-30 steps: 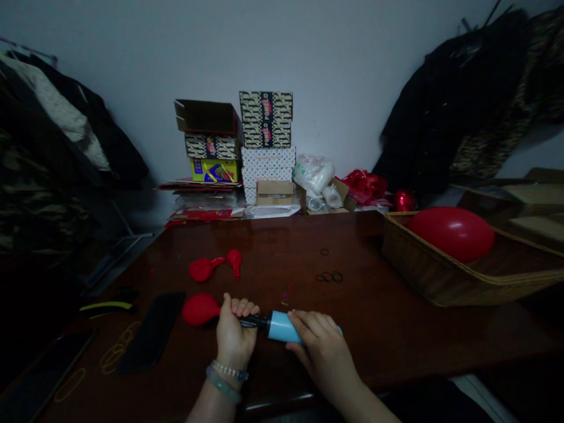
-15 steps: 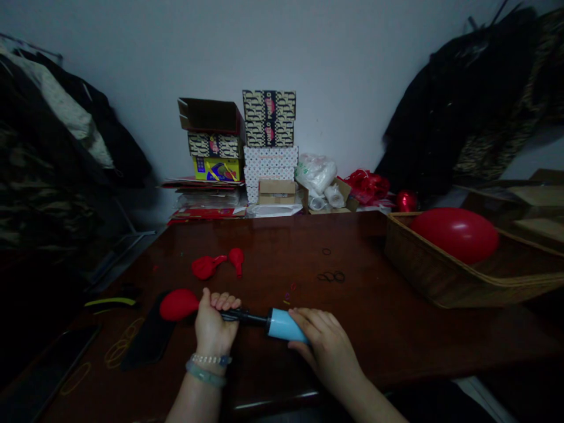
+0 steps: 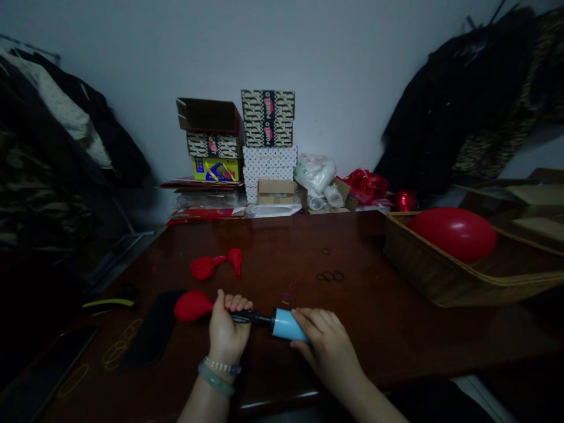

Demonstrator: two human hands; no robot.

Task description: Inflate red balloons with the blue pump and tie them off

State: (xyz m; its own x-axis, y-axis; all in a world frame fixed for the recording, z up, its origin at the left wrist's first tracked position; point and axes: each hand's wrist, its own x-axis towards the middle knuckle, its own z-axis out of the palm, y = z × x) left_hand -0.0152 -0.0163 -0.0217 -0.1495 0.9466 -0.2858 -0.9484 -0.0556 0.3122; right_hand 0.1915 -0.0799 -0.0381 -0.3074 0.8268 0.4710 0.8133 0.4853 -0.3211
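Observation:
My left hand (image 3: 230, 326), with a beaded bracelet and a green bangle at its wrist, is wrapped round the black end of a hand pump. A small, slightly filled red balloon (image 3: 192, 305) sticks out on its left side. My right hand (image 3: 325, 342) grips the light blue barrel of the pump (image 3: 287, 325). Between the two hands a short length of black shaft shows. Beyond them on the brown table (image 3: 273, 247) lie flat red balloons (image 3: 203, 268), black rubber bands (image 3: 331, 276) and a few tiny coloured bands (image 3: 286, 296).
A wicker basket (image 3: 440, 282) holding a large red balloon (image 3: 453, 234) stands at the right. Left lie a dark flat object (image 3: 152, 338), yellow rubber bands (image 3: 115, 352) and a phone (image 3: 48, 370). Stacked boxes (image 3: 268, 132) stand by the wall; clothes hang on both sides.
My left hand has moved right with the small balloon, closer to my right hand, and less of the black shaft shows. My right hand has hardly moved.

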